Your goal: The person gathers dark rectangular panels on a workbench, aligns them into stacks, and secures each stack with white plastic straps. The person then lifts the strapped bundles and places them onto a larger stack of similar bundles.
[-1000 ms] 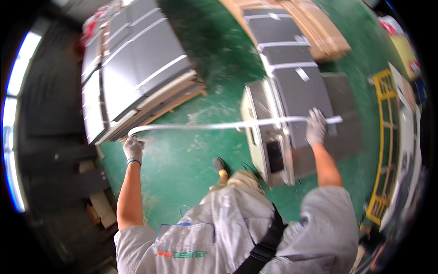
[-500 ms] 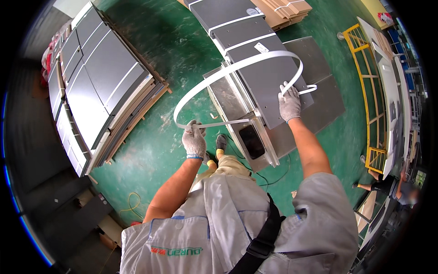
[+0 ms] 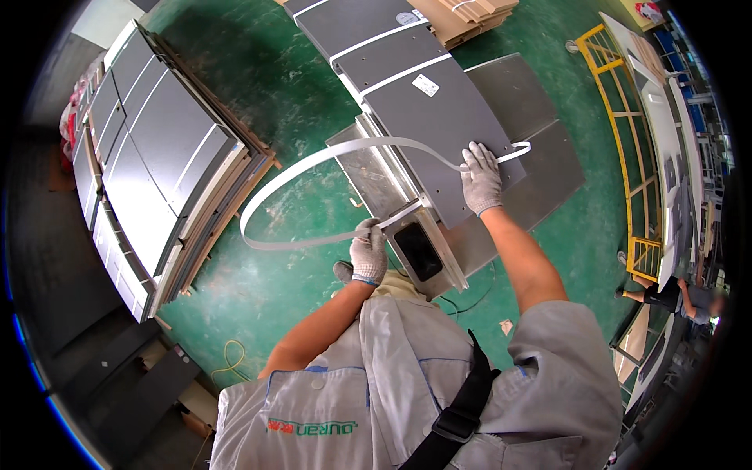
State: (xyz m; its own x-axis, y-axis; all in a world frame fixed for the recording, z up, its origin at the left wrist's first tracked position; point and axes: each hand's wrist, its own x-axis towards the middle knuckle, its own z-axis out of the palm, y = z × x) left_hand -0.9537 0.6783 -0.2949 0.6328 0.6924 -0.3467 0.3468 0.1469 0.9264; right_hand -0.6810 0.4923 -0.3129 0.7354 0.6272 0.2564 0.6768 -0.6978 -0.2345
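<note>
I count one banded grey panel bundle (image 3: 427,117) at upper centre and one white strap (image 3: 337,151) looping mid-frame. Of my two, the left grip (image 3: 368,252) clasps the strap; the right grip (image 3: 481,184) lies over it, how closed I can't tell.

A worker in a pale grey shirt (image 3: 407,392) with short sleeves (image 3: 560,345) and knit gloves.
The left hand (image 3: 368,252) and right hand (image 3: 480,182) wear light grey gloves, the left cuff (image 3: 366,279) edged in blue; blue piping (image 3: 317,368) trims the chest pocket, which bears a round button (image 3: 317,385) and green and red lettering (image 3: 333,428); a black strap (image 3: 475,384) with a dark buckle (image 3: 455,425) crosses the front diagonally, above beige trousers (image 3: 392,287) and a dark grey shoe (image 3: 343,271).
</note>
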